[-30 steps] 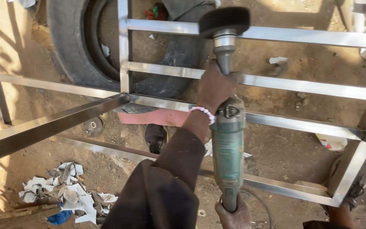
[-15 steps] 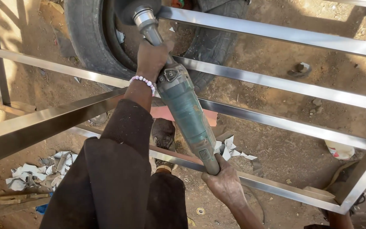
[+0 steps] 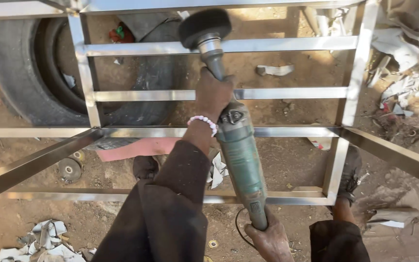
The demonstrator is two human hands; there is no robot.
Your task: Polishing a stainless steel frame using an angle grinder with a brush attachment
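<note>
Angle grinder: long green body with a grey metal neck and a dark round polishing head at the far end. Held lengthwise, head pointing away from the person, tilted slightly left. The head sits at the upper crossbar of the steel frame. Left hand grips the neck; right hand grips the rear end

Green grinder (black disc)
</note>
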